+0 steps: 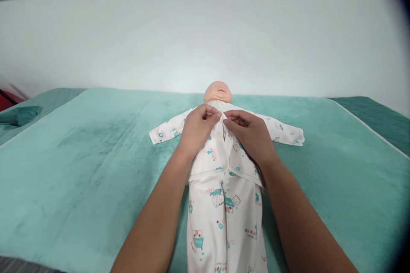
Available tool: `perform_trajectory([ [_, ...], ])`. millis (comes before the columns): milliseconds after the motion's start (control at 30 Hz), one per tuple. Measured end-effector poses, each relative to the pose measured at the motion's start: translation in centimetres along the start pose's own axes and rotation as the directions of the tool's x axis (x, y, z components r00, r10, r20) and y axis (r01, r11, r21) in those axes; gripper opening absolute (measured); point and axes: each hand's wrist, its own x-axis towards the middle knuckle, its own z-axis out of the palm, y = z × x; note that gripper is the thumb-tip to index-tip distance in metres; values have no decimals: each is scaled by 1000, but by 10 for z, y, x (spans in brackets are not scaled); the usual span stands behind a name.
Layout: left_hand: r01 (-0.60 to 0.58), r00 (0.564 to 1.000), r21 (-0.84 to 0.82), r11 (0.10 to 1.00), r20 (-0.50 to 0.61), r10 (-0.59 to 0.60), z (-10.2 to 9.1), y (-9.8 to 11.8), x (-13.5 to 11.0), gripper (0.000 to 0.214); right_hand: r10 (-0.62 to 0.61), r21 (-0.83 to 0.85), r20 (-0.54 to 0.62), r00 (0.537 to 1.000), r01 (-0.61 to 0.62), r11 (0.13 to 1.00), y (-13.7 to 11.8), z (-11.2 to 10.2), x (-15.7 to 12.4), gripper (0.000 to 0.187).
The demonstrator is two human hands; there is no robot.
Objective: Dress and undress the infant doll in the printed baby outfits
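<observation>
On a green sheet [96, 149] lies a doll [219, 92] on its back, its head toward a white wall [160, 42], arms stretched out to both sides. It wears a white shirt [208, 154] and white pants [208, 217], both printed with small pictures. Over its chest, just below the neck, a person's left hand [199, 124] and right hand [251, 131] nearly meet, each pinching the shirt's front edge between thumb and fingers. The shirt's hem overlaps the pants.

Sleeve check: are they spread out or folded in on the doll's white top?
Spread: one sleeve and the other sleeve stretch outward over the green cover, on opposite sides of the doll.
</observation>
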Motion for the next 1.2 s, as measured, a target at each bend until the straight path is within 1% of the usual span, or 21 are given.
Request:
perform_trajectory([
  [133, -46, 999, 12, 999, -4, 46, 0, -2, -1, 12, -24, -63, 6, 1000, 24, 998, 0, 2, 0, 24],
  [233, -78, 997, 51, 996, 13, 77, 1, -1, -2, 13, -72, -172, 20, 997, 75, 982, -2, 4, -1, 24],
  [333, -65, 998, 73, 995, 19, 64, 3, 1, -2, 13, -123, -285, 44, 991, 130, 950, -3, 5, -2, 24],
  [400, -51, 999, 68, 996, 7, 51, 4, 0, -2, 11, -140, -318, 55, 989, 151, 936, -3, 6, -2, 26],
  [567, -13, 1000, -36, 999, 11, 14, 1, -3, 0, 11, -133, -291, 122, 984, 164, 943, -2, 3, -3, 36],
  [700, -37, 999, 15, 999, -12, 37, -1, -5, 1, 9, -96, -314, 167, 981, 145, 938, -5, -1, -6, 39],
  [767, -56, 998, 22, 998, 6, 56, -2, -6, 2, 8, -72, -355, 168, 983, 129, 926, -9, -2, -9, 37],
  [833, -65, 997, -8, 998, 38, 65, -3, -6, 2, 7, -62, -439, 159, 985, 127, 889, -14, -2, -12, 33],
  [867, -64, 997, -23, 998, 50, 65, -4, -6, 2, 7, -66, -498, 156, 986, 136, 856, -17, -1, -15, 29],
  [933, -55, 996, -38, 998, 61, 57, -6, -6, 2, 7, -83, -621, 162, 983, 167, 766, -21, 1, -19, 23],
  [1000, -48, 997, -39, 998, 61, 50, -7, -7, 2, 9, -82, -714, 187, 979, 193, 673, -26, 2, -23, 21],
  [1100, -50, 997, -30, 998, 62, 52, -7, -8, 3, 10, -6, -791, 240, 971, 199, 579, -33, 4, -29, 24],
  [1200, -51, 997, -23, 998, 60, 52, -6, -8, 3, 10, 54, -825, 254, 966, 187, 534, -38, 4, -32, 24],
])
